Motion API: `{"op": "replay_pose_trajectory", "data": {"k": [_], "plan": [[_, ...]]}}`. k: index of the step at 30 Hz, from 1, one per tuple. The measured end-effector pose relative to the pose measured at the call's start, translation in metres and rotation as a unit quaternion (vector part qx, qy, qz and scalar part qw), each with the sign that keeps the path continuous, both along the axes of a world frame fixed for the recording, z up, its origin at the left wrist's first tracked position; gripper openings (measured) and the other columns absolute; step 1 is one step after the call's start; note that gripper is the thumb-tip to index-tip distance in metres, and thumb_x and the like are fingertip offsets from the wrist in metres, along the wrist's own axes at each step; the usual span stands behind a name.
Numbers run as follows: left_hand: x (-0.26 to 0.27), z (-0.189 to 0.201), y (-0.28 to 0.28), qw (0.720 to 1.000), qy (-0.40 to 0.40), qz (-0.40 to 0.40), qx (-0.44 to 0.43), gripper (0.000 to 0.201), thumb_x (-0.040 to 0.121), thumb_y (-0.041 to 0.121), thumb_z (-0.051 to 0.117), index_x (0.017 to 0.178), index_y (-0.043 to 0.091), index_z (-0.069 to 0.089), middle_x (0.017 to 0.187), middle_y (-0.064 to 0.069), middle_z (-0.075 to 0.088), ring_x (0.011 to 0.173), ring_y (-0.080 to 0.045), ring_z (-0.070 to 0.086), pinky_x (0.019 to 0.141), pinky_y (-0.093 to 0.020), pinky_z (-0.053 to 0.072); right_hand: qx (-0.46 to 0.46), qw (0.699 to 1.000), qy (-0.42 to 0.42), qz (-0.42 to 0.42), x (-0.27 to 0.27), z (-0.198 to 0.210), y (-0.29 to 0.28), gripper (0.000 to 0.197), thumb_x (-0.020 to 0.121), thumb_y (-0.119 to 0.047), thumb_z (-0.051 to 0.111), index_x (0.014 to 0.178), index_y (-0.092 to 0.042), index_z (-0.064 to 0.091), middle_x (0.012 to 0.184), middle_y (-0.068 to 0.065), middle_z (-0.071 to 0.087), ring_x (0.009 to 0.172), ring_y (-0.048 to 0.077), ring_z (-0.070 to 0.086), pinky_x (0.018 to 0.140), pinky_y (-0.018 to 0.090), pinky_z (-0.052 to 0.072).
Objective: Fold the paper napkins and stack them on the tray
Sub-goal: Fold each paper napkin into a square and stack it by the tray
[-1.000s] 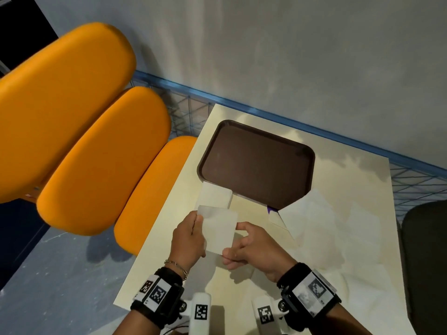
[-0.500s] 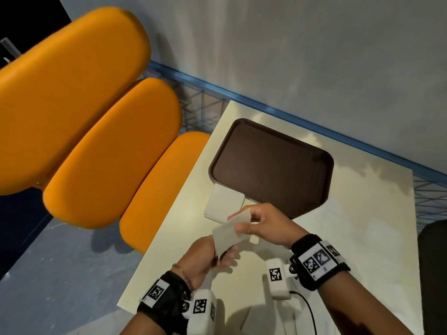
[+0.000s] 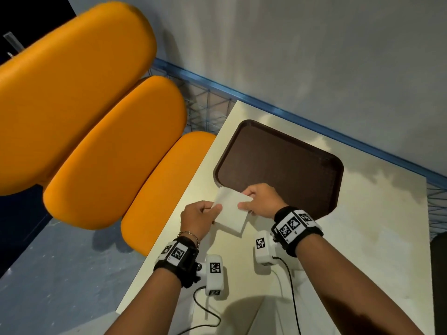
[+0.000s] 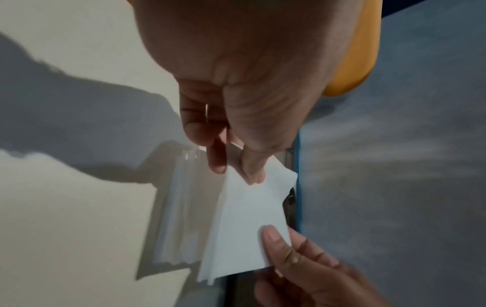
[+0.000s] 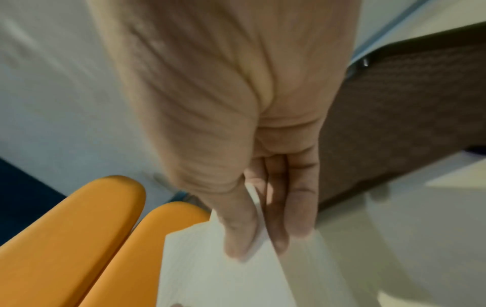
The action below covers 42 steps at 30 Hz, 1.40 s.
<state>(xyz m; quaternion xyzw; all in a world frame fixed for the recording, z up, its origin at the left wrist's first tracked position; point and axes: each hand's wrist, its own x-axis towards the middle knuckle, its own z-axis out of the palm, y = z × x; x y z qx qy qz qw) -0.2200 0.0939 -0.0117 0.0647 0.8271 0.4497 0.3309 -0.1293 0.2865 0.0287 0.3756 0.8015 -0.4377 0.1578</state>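
Note:
A folded white napkin (image 3: 231,213) hangs just above the cream table (image 3: 362,238), at the near edge of the brown tray (image 3: 278,165). My left hand (image 3: 216,208) pinches its left corner between thumb and fingers. On the right edge my right hand (image 3: 243,204) pinches it the same way. The left wrist view shows the napkin (image 4: 244,228), the left hand (image 4: 236,170) and the right hand (image 4: 276,238), with a small stack of folded napkins (image 4: 178,218) on the table beneath. The right wrist view shows the right hand (image 5: 252,243) pinching the napkin (image 5: 223,280) beside the tray (image 5: 407,114).
Orange chair cushions (image 3: 116,153) stand close along the table's left edge. A blue wire-mesh rail (image 3: 208,112) and a grey wall run behind the table. Wrist-camera cables (image 3: 290,298) trail over the near part of the table.
Both hands have carried the napkin forward to the tray's near edge. The left hand now holds its left corner and the napkin lies flatter, over the stack.

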Motion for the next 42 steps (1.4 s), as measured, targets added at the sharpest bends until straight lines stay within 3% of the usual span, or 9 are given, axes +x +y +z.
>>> {"op": "replay_pose_trajectory", "data": {"k": [4,7,10,19,24,29,35,39,42], "plan": [[-0.008,-0.014,0.011,0.999,0.003,0.014,-0.045,0.017,0.085,0.037,0.08,0.09,0.021,0.08,0.079,0.007,0.076,0.08,-0.011,0.069,0.07,-0.024,0.051,0.005,0.995,0.005,-0.097,-0.001,-0.017,-0.008,0.018,0.086,-0.015,0.087,0.094,-0.022,0.072,0.089,0.002,0.076,0.069,0.01,0.073,0.063,0.019,0.058],[-0.011,-0.025,0.012,0.997,0.004,0.013,-0.075,0.019,0.083,0.037,0.08,0.094,0.021,0.08,0.085,0.008,0.077,0.087,-0.015,0.072,0.084,-0.035,0.061,0.012,0.992,0.012,-0.121,-0.001,-0.03,-0.013,0.022,0.085,-0.017,0.089,0.093,-0.025,0.071,0.092,0.003,0.076,0.077,0.015,0.075,0.077,0.027,0.063],[-0.011,-0.031,0.01,0.995,0.021,-0.006,-0.099,0.026,0.082,0.042,0.08,0.1,0.023,0.08,0.086,0.009,0.077,0.089,-0.015,0.072,0.088,-0.04,0.062,0.031,0.991,0.028,-0.127,-0.001,-0.037,-0.018,0.021,0.084,-0.018,0.089,0.093,-0.024,0.071,0.088,0.0,0.074,0.084,0.018,0.075,0.086,0.031,0.063],[-0.011,-0.033,0.01,0.991,0.052,-0.02,-0.119,0.024,0.084,0.044,0.082,0.101,0.028,0.075,0.092,0.012,0.072,0.097,-0.018,0.067,0.088,-0.039,0.06,0.068,0.983,0.035,-0.169,0.003,-0.057,-0.02,0.021,0.087,-0.013,0.086,0.104,-0.015,0.076,0.086,0.001,0.067,0.082,0.016,0.067,0.083,0.025,0.056],[-0.009,-0.032,0.01,0.993,0.051,-0.013,-0.11,0.023,0.085,0.038,0.083,0.102,0.023,0.078,0.094,0.006,0.075,0.093,-0.019,0.07,0.09,-0.038,0.061,0.073,0.978,0.028,-0.194,0.008,-0.061,-0.023,0.023,0.087,-0.017,0.087,0.108,-0.018,0.077,0.09,0.001,0.069,0.084,0.017,0.067,0.082,0.025,0.053],[-0.007,-0.033,0.01,0.991,0.069,-0.015,-0.111,0.021,0.086,0.036,0.082,0.101,0.022,0.079,0.093,0.006,0.075,0.09,-0.018,0.07,0.087,-0.035,0.06,0.072,0.967,0.047,-0.241,0.01,-0.066,-0.029,0.023,0.083,-0.016,0.089,0.101,-0.022,0.075,0.09,0.001,0.073,0.089,0.021,0.073,0.088,0.039,0.063],[-0.01,-0.03,0.008,0.99,0.084,-0.017,-0.111,0.023,0.083,0.04,0.084,0.098,0.025,0.076,0.094,0.009,0.074,0.093,-0.017,0.069,0.082,-0.034,0.057,0.096,0.958,0.081,-0.259,0.016,-0.057,-0.033,0.038,0.079,-0.019,0.092,0.112,-0.015,0.072,0.086,-0.008,0.062,0.096,0.023,0.07,0.09,0.042,0.061],[-0.006,-0.016,0.003,0.989,0.112,0.0,-0.093,0.026,0.082,0.044,0.079,0.1,0.028,0.07,0.098,0.007,0.069,0.092,-0.017,0.067,0.078,-0.034,0.053,0.099,0.968,0.067,-0.22,0.062,-0.034,-0.033,0.04,0.076,-0.021,0.093,0.11,-0.016,0.072,0.097,-0.006,0.067,0.09,0.012,0.067,0.075,0.021,0.055],[0.011,-0.004,-0.004,0.988,0.135,-0.038,-0.063,0.022,0.084,0.047,0.079,0.093,0.027,0.072,0.093,0.01,0.071,0.087,-0.013,0.066,0.078,-0.032,0.054,0.069,0.991,-0.004,-0.114,0.131,-0.024,-0.042,0.048,0.07,-0.025,0.094,0.112,-0.021,0.07,0.106,-0.009,0.066,0.101,0.012,0.066,0.083,0.025,0.053]]}}
